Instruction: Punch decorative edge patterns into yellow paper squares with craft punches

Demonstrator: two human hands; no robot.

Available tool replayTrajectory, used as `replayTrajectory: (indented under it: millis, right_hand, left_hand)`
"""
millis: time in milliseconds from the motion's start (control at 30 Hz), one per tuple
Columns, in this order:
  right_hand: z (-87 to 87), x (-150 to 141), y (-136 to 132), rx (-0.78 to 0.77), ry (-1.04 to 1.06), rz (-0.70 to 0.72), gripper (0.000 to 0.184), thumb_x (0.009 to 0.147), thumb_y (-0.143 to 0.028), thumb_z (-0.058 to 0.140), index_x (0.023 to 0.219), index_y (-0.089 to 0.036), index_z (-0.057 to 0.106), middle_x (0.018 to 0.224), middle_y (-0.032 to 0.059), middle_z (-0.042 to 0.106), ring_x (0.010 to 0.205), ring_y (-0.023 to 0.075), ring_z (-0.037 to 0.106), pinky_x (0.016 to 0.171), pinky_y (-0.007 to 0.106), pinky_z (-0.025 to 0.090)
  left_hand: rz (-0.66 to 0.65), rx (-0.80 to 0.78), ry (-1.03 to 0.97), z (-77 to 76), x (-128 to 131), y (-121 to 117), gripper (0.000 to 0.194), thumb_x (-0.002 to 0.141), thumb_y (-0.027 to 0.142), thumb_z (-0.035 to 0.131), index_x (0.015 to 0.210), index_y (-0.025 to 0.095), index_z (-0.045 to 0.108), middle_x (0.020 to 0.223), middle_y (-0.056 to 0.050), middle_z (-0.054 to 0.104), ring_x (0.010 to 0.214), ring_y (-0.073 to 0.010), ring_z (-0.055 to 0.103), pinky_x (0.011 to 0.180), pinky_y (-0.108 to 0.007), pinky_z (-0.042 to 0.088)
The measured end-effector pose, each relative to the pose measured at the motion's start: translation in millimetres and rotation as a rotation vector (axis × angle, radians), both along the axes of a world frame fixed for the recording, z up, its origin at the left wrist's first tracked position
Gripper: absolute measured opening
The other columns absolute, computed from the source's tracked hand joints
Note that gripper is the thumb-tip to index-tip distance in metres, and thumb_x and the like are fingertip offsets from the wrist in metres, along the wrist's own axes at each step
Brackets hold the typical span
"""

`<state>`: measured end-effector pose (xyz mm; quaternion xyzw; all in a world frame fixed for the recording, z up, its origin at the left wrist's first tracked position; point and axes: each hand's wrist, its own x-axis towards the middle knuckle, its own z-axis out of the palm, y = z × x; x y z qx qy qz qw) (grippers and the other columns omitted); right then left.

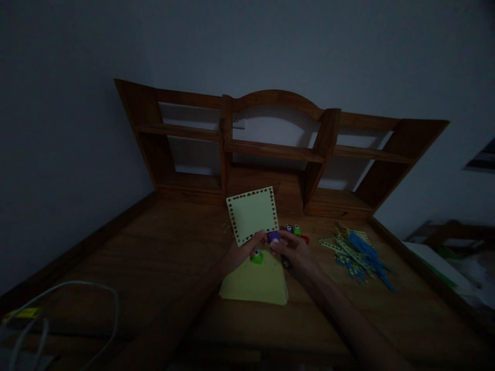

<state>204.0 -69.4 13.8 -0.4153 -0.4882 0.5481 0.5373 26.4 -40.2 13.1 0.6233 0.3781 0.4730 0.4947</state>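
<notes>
A square yellow sheet of paper (253, 214), its edges pierced with rows of small shapes, is raised and tilted above the desk. My left hand (244, 249) pinches it at the lower edge. My right hand (294, 249) is closed round a small purple paper punch (274, 237) at the sheet's lower right corner. Below my left hand a green punch (257, 257) with an eye-like spot rests on a stack of yellow paper (253, 283). Just beyond my right hand are another green punch (297, 230), a dark blue one (289, 228) and a red piece (305, 239). A dark round item (285, 262) is partly hidden by my right hand.
Yellow and blue punched paper strips (361, 252) lie heaped on the right of the wooden desk (174, 247). A wooden shelf unit (270, 152) stands along the back. A white cable (116, 304) loops at the front left. Tiny paper bits (225, 225) lie left of the sheet.
</notes>
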Motion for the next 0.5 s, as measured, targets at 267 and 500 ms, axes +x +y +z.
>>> replayTrajectory:
  millis: [267, 500]
  right_hand:
    - [4.5, 1.3, -0.8, 0.001, -0.012, 0.015, 0.038, 0.063, -0.034, 0.083, 0.097, -0.022, 0.072, 0.078, 0.0014, 0.07, 0.066, 0.0139, 0.061, 0.062, 0.025, 0.046]
    - [4.6, -0.8, -2.0, -0.023, 0.051, -0.016, 0.037, 0.07, -0.04, 0.079, 0.099, -0.02, 0.07, 0.079, 0.0037, 0.071, 0.064, 0.0148, 0.062, 0.063, 0.026, 0.048]
  left_hand:
    - [-0.008, -0.027, -0.019, -0.4, -0.6, -1.6, 0.041, 0.084, 0.054, 0.055, 0.073, 0.016, 0.063, 0.056, 0.002, 0.05, 0.053, -0.0125, 0.046, 0.058, -0.025, 0.041]
    - [-0.046, 0.003, -0.013, 4.3, -1.1, 0.0, 0.044, 0.086, 0.056, 0.049, 0.073, 0.016, 0.064, 0.053, 0.003, 0.048, 0.05, -0.0118, 0.045, 0.058, -0.024, 0.041]
